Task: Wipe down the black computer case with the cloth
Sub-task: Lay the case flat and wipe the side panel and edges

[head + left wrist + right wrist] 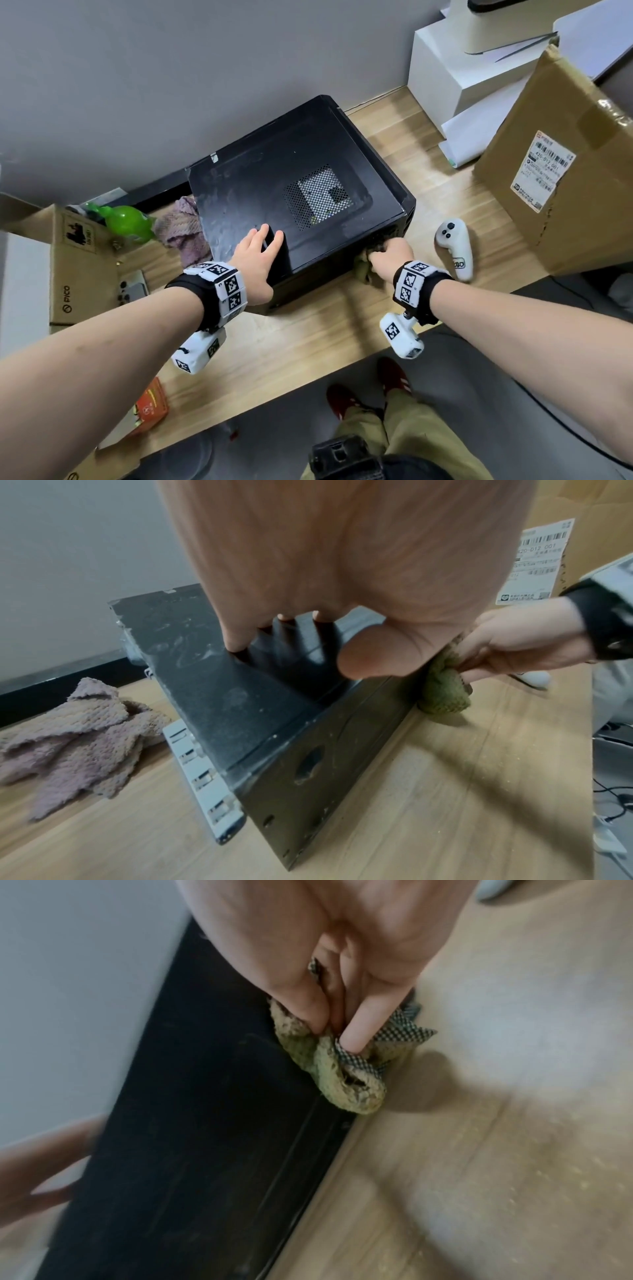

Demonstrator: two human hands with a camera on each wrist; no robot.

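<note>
The black computer case lies on its side on the wooden desk, its mesh vent facing up. My left hand rests flat on the case's top near the front corner, fingers straight. My right hand grips a bunched green cloth and presses it against the case's near side panel. In the right wrist view the fingers curl round the cloth, which has a checked edge. The left wrist view shows the cloth low against the side, close to the desk.
A pink cloth and a green bottle lie left of the case. A white controller lies to its right, a large cardboard box beyond it. An open box stands at the desk's left end.
</note>
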